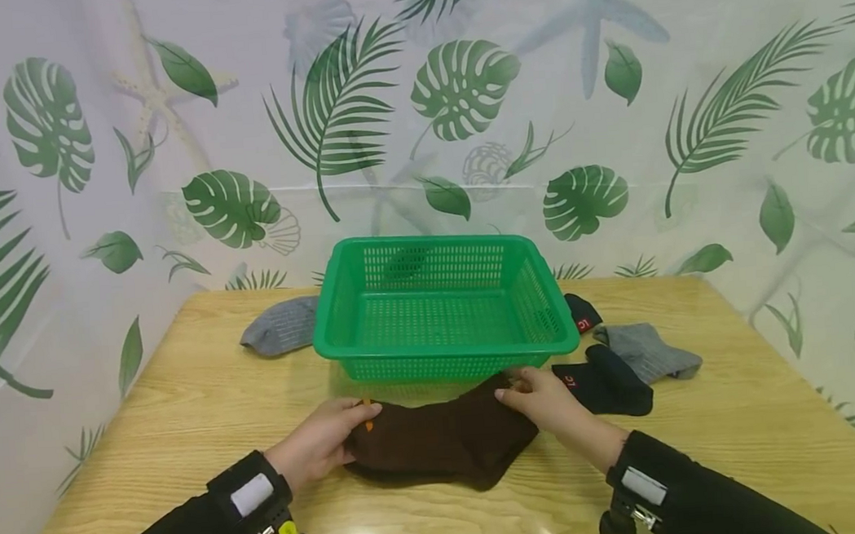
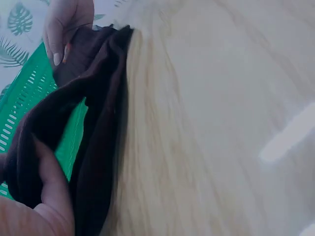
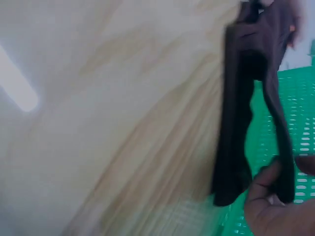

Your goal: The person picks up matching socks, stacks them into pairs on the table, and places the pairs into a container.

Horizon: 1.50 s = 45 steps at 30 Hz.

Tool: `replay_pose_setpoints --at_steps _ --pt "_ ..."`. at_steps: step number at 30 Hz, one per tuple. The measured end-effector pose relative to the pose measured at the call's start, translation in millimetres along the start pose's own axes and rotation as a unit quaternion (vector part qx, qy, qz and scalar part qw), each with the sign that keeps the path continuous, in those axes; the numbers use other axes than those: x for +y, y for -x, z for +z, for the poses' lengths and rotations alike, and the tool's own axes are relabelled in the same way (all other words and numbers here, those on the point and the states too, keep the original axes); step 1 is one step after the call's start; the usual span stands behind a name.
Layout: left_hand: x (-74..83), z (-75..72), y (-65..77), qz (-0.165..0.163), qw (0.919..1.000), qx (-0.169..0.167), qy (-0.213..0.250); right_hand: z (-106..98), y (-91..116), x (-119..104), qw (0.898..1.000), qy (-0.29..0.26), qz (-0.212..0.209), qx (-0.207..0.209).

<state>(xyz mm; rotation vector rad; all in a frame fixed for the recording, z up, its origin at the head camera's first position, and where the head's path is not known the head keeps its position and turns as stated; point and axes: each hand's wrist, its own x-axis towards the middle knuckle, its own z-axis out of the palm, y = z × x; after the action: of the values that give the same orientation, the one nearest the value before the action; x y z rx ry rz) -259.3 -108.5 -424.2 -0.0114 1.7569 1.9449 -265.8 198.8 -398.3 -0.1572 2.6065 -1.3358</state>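
Observation:
Dark brown socks (image 1: 441, 442), seemingly a pair laid together, are stretched sideways between my two hands in front of the green basket. My left hand (image 1: 320, 438) pinches their left end, where a small orange mark shows by the thumb. At the right end, the thumb and fingers of my right hand (image 1: 549, 397) pinch the upper edge near the basket's front. Both wrist views show two brown layers (image 2: 96, 147) hanging with a gap between them, one layer held between left thumb and fingers. The far layer (image 3: 229, 123) hangs close over the table.
The green plastic basket (image 1: 447, 353) stands at the table's back. A grey sock (image 1: 282, 327) lies to its left. On its right are a black sock with red lettering (image 1: 611, 382), another grey sock (image 1: 653, 351) and a black piece (image 1: 581, 311) partly behind the basket.

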Motion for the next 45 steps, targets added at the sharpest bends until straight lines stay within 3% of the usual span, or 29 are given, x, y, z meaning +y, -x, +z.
replay_pose_setpoints --at_steps 5,11,16,19,21,22,24,25,26,27,28,29,30,31,32,33,34,35,36,38,42,45 --pt "-2.6 0.1 3.4 -0.003 0.997 0.022 -0.074 4.9 -3.4 8.1 0.994 0.097 -0.049 -0.008" --pt "-5.5 2.9 2.7 0.01 0.9855 0.065 -0.156 2.2 -4.9 10.4 0.996 0.067 -0.055 -0.02" --pt "-5.6 5.9 0.1 0.036 0.9622 0.092 -0.254 2.2 -5.2 13.3 0.994 0.093 -0.056 -0.022" --pt "-3.0 9.1 -0.1 0.081 0.9308 0.097 -0.343 1.4 -6.0 12.7 0.993 0.101 -0.055 -0.018" --pt "-0.5 13.5 1.3 0.117 0.8982 0.092 -0.414 0.7 -5.5 10.3 0.991 0.118 -0.056 -0.02" --pt "1.1 16.7 3.3 0.135 0.8767 0.089 -0.453 0.8 -4.3 8.3 0.987 0.145 -0.063 -0.018" --pt "4.3 25.3 9.2 0.166 0.8212 0.084 -0.54 2.6 1.7 3.0 0.969 0.228 -0.096 -0.012" --pt "5.6 30.2 13.0 0.176 0.7904 0.078 -0.582 4.5 5.9 0.5 0.953 0.276 -0.126 -0.009" --pt "6.6 35.6 17.3 0.184 0.7575 0.071 -0.622 7.4 11.0 -2.2 0.93 0.329 -0.161 -0.006" --pt "7.4 41.3 21.7 0.19 0.7168 0.061 -0.668 10.8 17.2 -5.4 0.904 0.379 -0.197 -0.005" --pt "7.3 47.2 26.4 0.195 0.6665 0.047 -0.718 14.9 23.9 -8.3 0.878 0.42 -0.229 -0.01" --pt "6.8 52.8 30.6 0.196 0.6145 0.024 -0.764 19.1 30.9 -10.8 0.859 0.444 -0.255 -0.026" --pt "5.9 58.6 34.2 0.192 0.5733 -0.003 -0.796 23.1 37.4 -12.9 0.846 0.454 -0.274 -0.051" --pt "3.8 63.9 37.7 0.188 0.5418 -0.031 -0.819 27.3 43.9 -14.4 0.845 0.45 -0.276 -0.09" --pt "1.5 68.6 40.3 0.179 0.5191 -0.056 -0.834 31.1 49.7 -15.6 0.847 0.441 -0.264 -0.133" --pt "-1.1 72.3 41.9 0.17 0.5017 -0.077 -0.845 33.9 54.8 -16.5 0.853 0.429 -0.244 -0.17" --pt "-3.8 74.8 43.2 0.16 0.496 -0.092 -0.849 36.2 58.6 -16.3 0.859 0.415 -0.219 -0.203" --pt "-6.0 75.8 43.7 0.148 0.5005 -0.105 -0.847 37.5 61.2 -15.6 0.866 0.401 -0.193 -0.229" --pt "-7.8 75.7 43.5 0.138 0.5132 -0.11 -0.84 38.3 62.9 -14.2 0.868 0.393 -0.172 -0.25" --pt "-10.5 71.1 42.2 0.132 0.5312 -0.122 -0.828 38.7 64.9 -9.5 0.864 0.396 -0.155 -0.27" --pt "-8.4 53.8 41.4 0.12 0.5654 -0.164 -0.799 39.0 64.5 -0.1 0.843 0.434 -0.171 -0.269" --pt "-7.9 45.2 42.4 0.11 0.5831 -0.184 -0.784 40.9 63.4 2.0 0.818 0.48 -0.174 -0.263"
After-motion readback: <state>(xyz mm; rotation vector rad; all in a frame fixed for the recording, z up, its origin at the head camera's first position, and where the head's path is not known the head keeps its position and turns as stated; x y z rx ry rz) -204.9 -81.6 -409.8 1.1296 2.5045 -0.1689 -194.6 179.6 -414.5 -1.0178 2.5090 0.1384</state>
